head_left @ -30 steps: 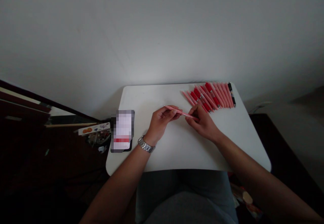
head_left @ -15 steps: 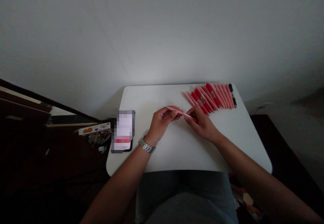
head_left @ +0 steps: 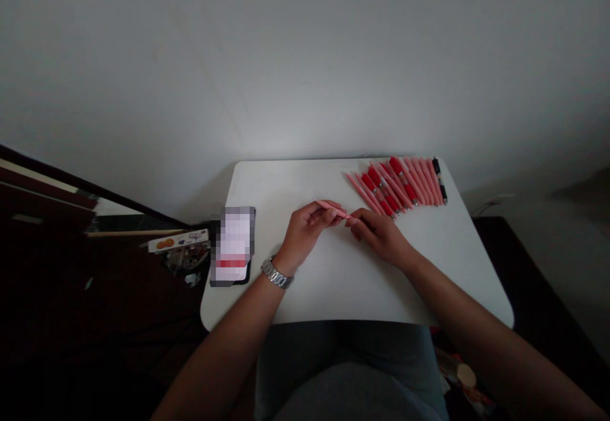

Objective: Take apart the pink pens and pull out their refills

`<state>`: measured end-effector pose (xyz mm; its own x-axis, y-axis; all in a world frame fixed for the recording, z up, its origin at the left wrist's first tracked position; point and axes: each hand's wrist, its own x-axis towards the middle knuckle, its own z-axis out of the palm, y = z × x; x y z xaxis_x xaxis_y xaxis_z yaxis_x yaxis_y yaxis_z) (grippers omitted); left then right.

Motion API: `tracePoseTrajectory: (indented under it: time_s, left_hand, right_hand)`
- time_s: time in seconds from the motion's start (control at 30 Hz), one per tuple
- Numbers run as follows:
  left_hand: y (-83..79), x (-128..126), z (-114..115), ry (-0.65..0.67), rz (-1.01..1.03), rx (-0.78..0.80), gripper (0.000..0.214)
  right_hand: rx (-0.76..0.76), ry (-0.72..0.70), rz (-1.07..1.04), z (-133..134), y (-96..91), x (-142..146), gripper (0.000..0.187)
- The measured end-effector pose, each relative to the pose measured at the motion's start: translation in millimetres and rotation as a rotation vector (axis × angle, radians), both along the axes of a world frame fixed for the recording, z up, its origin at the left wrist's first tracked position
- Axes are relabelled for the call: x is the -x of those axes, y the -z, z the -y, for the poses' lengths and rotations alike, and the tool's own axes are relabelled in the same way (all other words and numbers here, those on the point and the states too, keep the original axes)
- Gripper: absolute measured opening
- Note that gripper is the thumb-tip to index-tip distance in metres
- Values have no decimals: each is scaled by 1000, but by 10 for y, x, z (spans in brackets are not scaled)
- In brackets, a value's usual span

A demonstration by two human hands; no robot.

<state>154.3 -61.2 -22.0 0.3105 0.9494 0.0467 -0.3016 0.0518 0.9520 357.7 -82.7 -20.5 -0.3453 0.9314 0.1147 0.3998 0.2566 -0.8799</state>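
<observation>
Over the middle of a small white table (head_left: 333,281), my left hand (head_left: 305,230) pinches a pink pen (head_left: 331,207) by its barrel, wrist bearing a metal watch (head_left: 275,273). My right hand (head_left: 379,235) is closed round the pen's other end, fingertips meeting the left hand's. Both hands hover just above the tabletop. What the right fingers hold apart from the pen's tip is hidden.
A row of several pink and red pens (head_left: 398,184), with one black pen (head_left: 439,181) at its right end, lies at the table's far right corner. A phone (head_left: 232,246) rests at the left edge. Dark floor with clutter (head_left: 178,249) lies left of the table; a wall rises behind.
My right hand has slid left along the pen toward my left hand, so less of the pen shows between them. The pen row and phone have not moved.
</observation>
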Motion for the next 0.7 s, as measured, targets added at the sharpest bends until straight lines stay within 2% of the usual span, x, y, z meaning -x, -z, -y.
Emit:
tracePoseTrajectory:
  time_s: [0.2, 0.3, 0.43, 0.7]
  left_hand:
    - [23, 19, -27, -44, -29, -29, 27]
    - [21, 19, -35, -98, -20, -40, 28]
    - [3, 6, -27, -107, -8, -47, 28]
    - [16, 16, -50, -193, 71, -46, 22]
  right_hand:
    - [56, -13, -47, -11, 38, 47, 35]
    - [36, -6, -47, -20, 35, 57, 35]
    - [-8, -29, -35, -20, -2, 53, 32]
    - [-13, -24, -9, -8, -14, 45, 29]
